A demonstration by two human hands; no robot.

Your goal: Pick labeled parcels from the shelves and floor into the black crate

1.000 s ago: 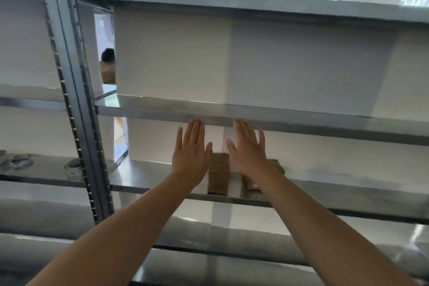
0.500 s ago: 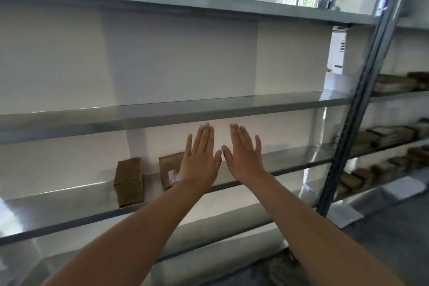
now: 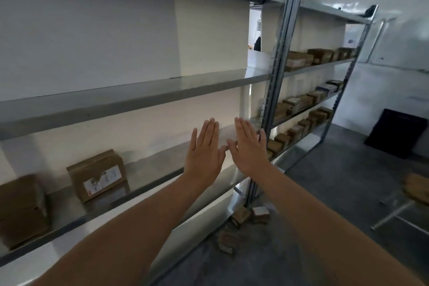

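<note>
My left hand (image 3: 205, 150) and my right hand (image 3: 248, 146) are held up flat side by side in front of the shelf, fingers straight, holding nothing. A brown parcel with a white label (image 3: 98, 175) stands on the metal shelf (image 3: 151, 169) to the left of my hands. Another brown parcel (image 3: 19, 210) sits at the far left edge. Several parcels (image 3: 301, 123) fill the shelves of the bay to the right. A few parcels (image 3: 241, 216) lie on the floor at the foot of the upright. The black crate (image 3: 397, 133) stands on the floor by the far wall.
A perforated steel upright (image 3: 276, 76) divides the two shelf bays. A round wooden stool (image 3: 415, 188) with white legs stands at the right edge. The floor (image 3: 336, 193) is grey concrete. A person is partly visible through the gap (image 3: 256, 44) behind the shelves.
The view has swung to the right: the two shelf parcels have shifted left, and the right bay, floor parcels, black crate and stool have come into sight. Both hands stay flat and raised.
</note>
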